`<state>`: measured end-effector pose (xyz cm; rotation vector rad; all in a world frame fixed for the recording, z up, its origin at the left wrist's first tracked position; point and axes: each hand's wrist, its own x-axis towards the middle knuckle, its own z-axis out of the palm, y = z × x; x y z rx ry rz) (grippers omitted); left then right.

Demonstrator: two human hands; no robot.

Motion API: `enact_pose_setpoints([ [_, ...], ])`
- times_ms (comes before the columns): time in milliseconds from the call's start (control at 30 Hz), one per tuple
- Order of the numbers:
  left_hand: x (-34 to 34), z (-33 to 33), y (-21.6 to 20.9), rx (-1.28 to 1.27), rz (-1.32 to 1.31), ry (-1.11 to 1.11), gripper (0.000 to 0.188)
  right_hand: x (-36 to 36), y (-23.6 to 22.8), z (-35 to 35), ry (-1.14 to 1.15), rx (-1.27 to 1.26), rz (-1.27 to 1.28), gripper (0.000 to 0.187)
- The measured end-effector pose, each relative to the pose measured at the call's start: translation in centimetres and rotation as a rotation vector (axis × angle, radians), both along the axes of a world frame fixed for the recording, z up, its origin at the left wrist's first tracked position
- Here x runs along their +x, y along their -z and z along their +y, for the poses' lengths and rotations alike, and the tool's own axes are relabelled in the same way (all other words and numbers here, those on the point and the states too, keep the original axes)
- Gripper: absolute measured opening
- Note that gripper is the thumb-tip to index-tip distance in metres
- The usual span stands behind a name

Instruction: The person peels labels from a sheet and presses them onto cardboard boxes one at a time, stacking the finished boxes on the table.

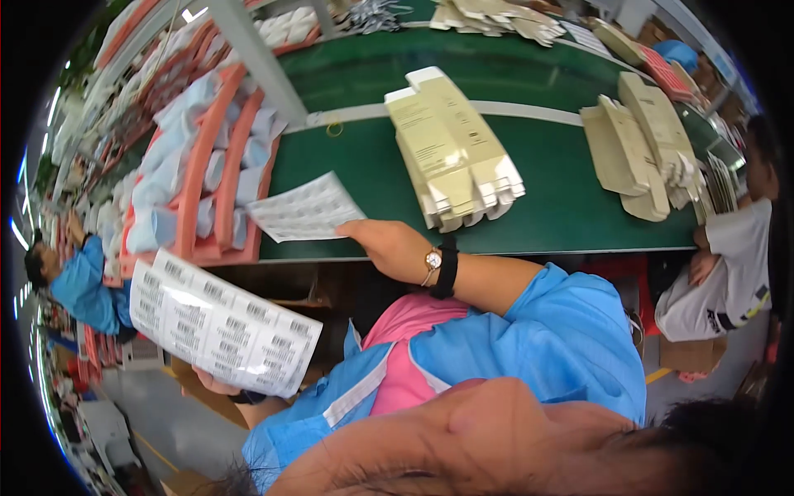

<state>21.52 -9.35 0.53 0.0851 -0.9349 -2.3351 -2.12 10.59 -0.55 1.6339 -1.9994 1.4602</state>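
My left hand (217, 383) grips the lower edge of a glossy white label sheet (223, 324) printed with rows of barcode stickers. Most of that hand is hidden behind the sheet, which is held tilted in front of the table edge. Between the fingertips of my right hand (389, 246) is the corner of a second sheet of labels (306, 208), above the green table. A stack of flattened cream cartons (453, 142) lies beyond my right hand, apart from it.
Pink trays (198, 178) of pale wrapped items stand at the left, beside a grey post (269, 62). More flattened cartons (641, 149) lie at the right. A yellow rubber band (334, 129) rests on the green table (347, 153). Co-workers (724, 269) (83, 277) are at both sides.
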Motion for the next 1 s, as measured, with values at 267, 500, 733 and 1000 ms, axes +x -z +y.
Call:
enact_pose_setpoints([
  [267, -1.5, 1.1, -0.4, -0.071, 0.012, 0.142, 0.061, 1.8, -5.7, 4.5, 0.012, -0.324, -0.150, 0.031],
  [500, -4.4, 3.4, -2.1, -0.145, -0.016, 0.224, 0.059, 1.8, -7.3, 8.2, -0.091, -0.548, 0.038, 0.029],
  [733, -8.0, 5.5, -4.2, -0.228, -0.059, 0.290, 0.058, 1.8, -8.3, 9.6, -0.169, -0.376, 0.473, 0.027],
  [1000, -10.9, 8.8, -4.0, -0.254, -0.097, 0.316, 0.056, 2.2, -3.1, 7.6, -0.124, 0.001, 0.593, 0.025],
])
